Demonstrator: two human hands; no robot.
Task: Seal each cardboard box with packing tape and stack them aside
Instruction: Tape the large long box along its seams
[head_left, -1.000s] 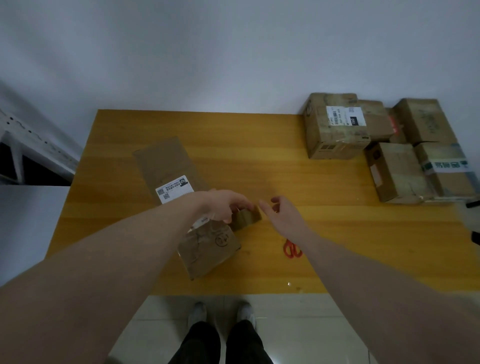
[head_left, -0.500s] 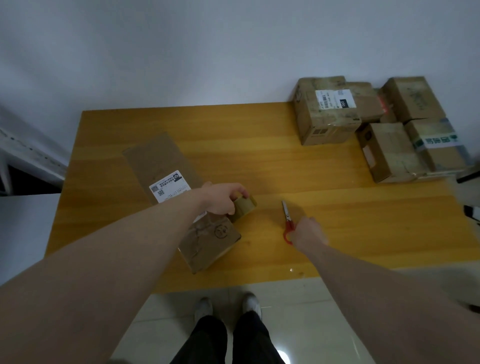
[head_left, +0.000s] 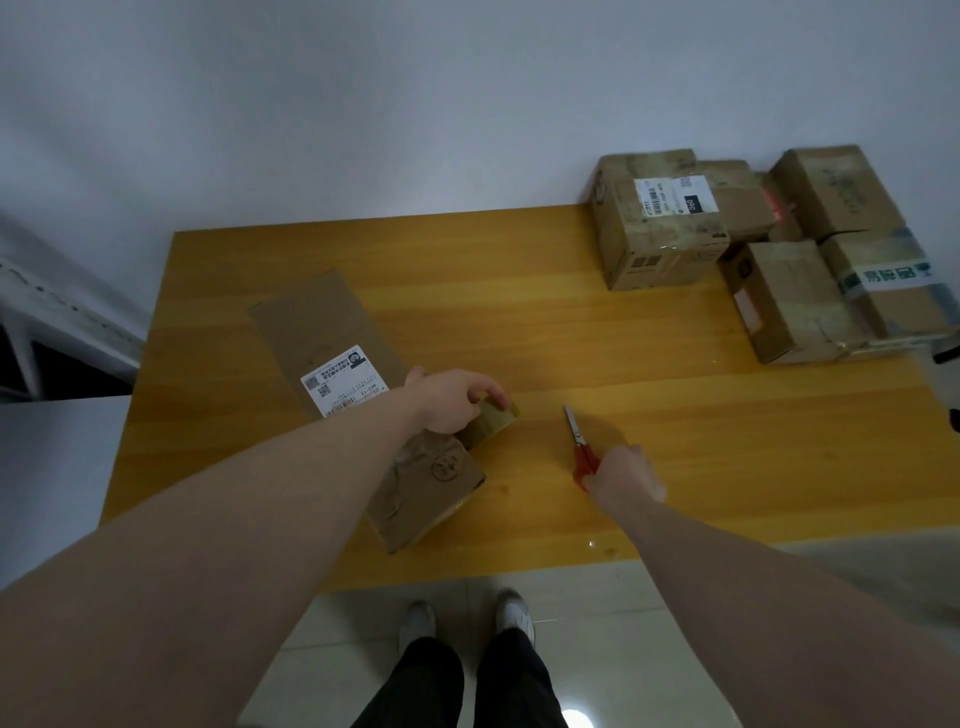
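A long cardboard box (head_left: 332, 332) with a white shipping label lies slanted on the yellow wooden table (head_left: 519, 291). My left hand (head_left: 452, 400) grips a roll of brown packing tape (head_left: 491, 422) at the box's right side. Red-handled scissors (head_left: 581, 447) lie on the table with their blades pointing away from me. My right hand (head_left: 626, 475) closes round their handles. At the table's far right stand several cardboard boxes (head_left: 660, 223) packed close together.
A white wall runs behind the table. To the left a white frame (head_left: 57, 322) stands beside the table's edge. My feet (head_left: 467, 618) are on a tiled floor just in front of the table's near edge.
My right hand drew back from the tape roll, dropped to the scissors and took hold of their handles. My left hand stayed on the roll.
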